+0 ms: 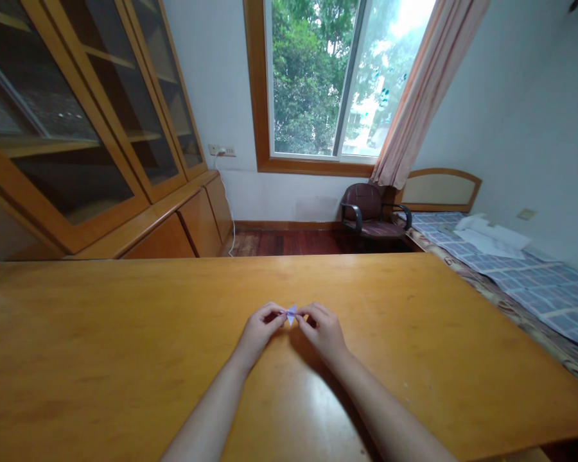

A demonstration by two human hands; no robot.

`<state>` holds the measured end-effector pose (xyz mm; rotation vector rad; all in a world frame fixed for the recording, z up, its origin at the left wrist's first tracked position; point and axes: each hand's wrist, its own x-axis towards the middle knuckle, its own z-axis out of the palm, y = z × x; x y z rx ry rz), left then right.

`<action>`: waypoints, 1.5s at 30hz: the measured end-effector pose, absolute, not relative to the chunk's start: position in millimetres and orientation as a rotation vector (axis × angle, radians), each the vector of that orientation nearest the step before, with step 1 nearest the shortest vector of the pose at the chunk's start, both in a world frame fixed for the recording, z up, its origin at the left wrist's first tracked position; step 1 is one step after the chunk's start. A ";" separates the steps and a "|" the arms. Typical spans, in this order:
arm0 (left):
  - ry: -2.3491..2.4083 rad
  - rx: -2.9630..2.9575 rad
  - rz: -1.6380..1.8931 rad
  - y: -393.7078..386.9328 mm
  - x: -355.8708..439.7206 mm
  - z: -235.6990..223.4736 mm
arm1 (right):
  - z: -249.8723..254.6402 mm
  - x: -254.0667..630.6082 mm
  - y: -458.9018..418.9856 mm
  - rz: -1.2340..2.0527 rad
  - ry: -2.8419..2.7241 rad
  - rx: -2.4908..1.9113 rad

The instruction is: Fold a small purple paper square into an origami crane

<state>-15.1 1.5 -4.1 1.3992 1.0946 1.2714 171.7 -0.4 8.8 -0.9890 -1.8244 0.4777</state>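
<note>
A small piece of folded purple paper (pixel 291 314) is held between my two hands, just above the wooden table (pixel 125 346). My left hand (pixel 264 327) pinches its left side between thumb and fingers. On the opposite side, my right hand (pixel 324 328) grips the paper the same way, thumb against fingertips. Pointed tips of the paper stick up and down between the fingertips. Its exact folded shape is too small to make out.
Beyond the table's far edge stand a maroon armchair (pixel 368 208) and, to the right, a bed (pixel 534 276) with white sheets of paper (pixel 494 237) on it. A glass-fronted cabinet (pixel 139 135) lines the left wall. A white cord (pixel 227 199) hangs from a socket.
</note>
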 end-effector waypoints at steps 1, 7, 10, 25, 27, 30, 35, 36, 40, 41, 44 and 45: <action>1.096 1.398 1.268 1.4 -14.7 -3.1 | 8.7 171.9 -0.3 0.484 -1.826 -0.990; 1.113 1.399 1.238 0.2 -12.7 2.8 | 8.1 173.0 0.6 0.507 -1.811 -0.996; 1.115 1.405 1.234 0.1 -13.2 2.5 | 7.9 173.5 0.3 0.517 -1.802 -1.006; 1.100 1.402 1.222 -2.1 -12.9 7.3 | 7.3 174.4 -1.6 0.546 -1.795 -0.994; 1.104 1.410 1.219 -1.7 -13.3 6.0 | 6.0 174.9 -1.5 0.550 -1.794 -0.995; 1.106 1.410 1.217 -1.3 -13.6 4.9 | 4.4 175.9 -0.9 0.547 -1.796 -0.993; 1.108 1.424 1.222 -1.5 -13.2 5.8 | 3.6 176.5 -0.1 0.525 -1.797 -0.981; 1.108 1.427 1.222 -1.3 -13.3 5.4 | 3.5 176.5 -0.1 0.525 -1.797 -0.979; 1.112 1.443 1.211 -0.7 -14.2 2.6 | 2.9 176.6 -0.3 0.527 -1.791 -0.982; 1.112 1.446 1.209 -0.7 -14.4 2.1 | 2.7 176.7 -0.4 0.528 -1.790 -0.985; 1.101 1.450 1.204 -1.1 -14.8 2.1 | 2.2 176.6 -0.8 0.533 -1.788 -0.990; 1.099 1.451 1.202 -1.4 -14.8 2.4 | 2.2 176.5 -0.9 0.536 -1.786 -0.992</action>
